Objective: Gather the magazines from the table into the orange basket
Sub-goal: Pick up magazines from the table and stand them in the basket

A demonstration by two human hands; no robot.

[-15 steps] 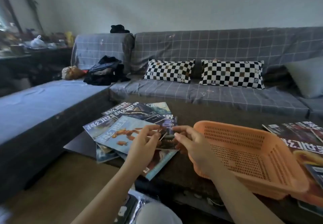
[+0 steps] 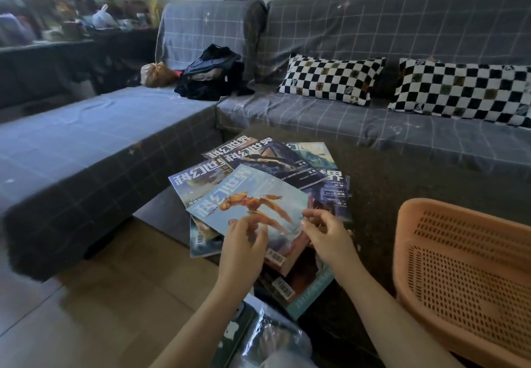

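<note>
A loose, fanned pile of thin paper magazines (image 2: 267, 183) is seen on the dark table (image 2: 388, 195). About seven covers can be counted, though some are hidden underneath. The light blue magazine with the orange figure (image 2: 253, 209) lies on top, its long side running away to the far left. The left hand (image 2: 244, 247) rests on its near edge with fingers gently bent; a grip cannot be told. The right hand (image 2: 324, 232) is at its right corner, fingers curled as if pinching. One orange plastic basket with small holes (image 2: 465, 275) sits to the right, nearer the right hand, and looks empty.
</note>
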